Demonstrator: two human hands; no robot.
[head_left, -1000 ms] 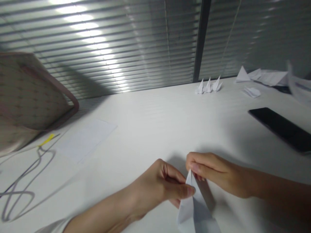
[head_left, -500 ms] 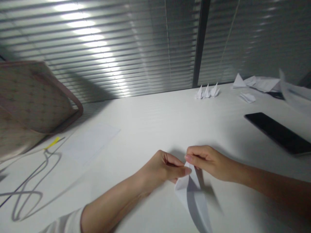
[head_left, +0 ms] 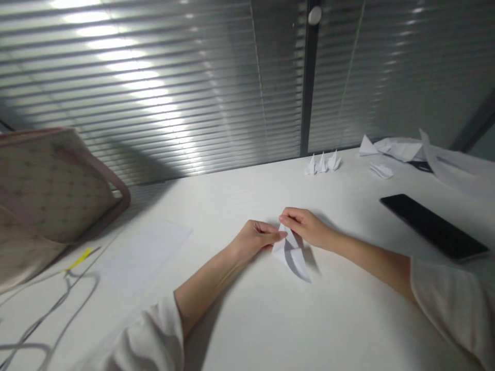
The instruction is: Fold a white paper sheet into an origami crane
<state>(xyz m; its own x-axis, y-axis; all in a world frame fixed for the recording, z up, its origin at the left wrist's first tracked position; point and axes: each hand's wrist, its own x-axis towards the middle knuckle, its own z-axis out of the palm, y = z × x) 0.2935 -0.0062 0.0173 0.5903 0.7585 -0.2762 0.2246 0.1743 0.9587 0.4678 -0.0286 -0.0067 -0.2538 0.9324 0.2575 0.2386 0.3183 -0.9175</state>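
Between my hands is a folded white paper (head_left: 293, 253), narrow at its top and with a loose curved flap hanging toward me. My left hand (head_left: 258, 238) pinches its upper left edge between thumb and fingers. At the narrow top end, the fingertips of my right hand (head_left: 303, 225) are closed on the same paper. The two hands are close together, just above the white table (head_left: 240, 198). The undersides of the fingers are partly hidden.
Three small folded paper pieces (head_left: 322, 163) stand at the back. Farther right lie more folded papers (head_left: 400, 148) and a black phone (head_left: 433, 225). On the left are a bag (head_left: 58, 185), a flat sheet (head_left: 145, 255) and grey cables (head_left: 64, 304) with a yellow tag.
The view has tilted up and pulled back, so both hands look smaller and higher. The paper's lower flap now shows down to its tip. Both hands keep their hold.
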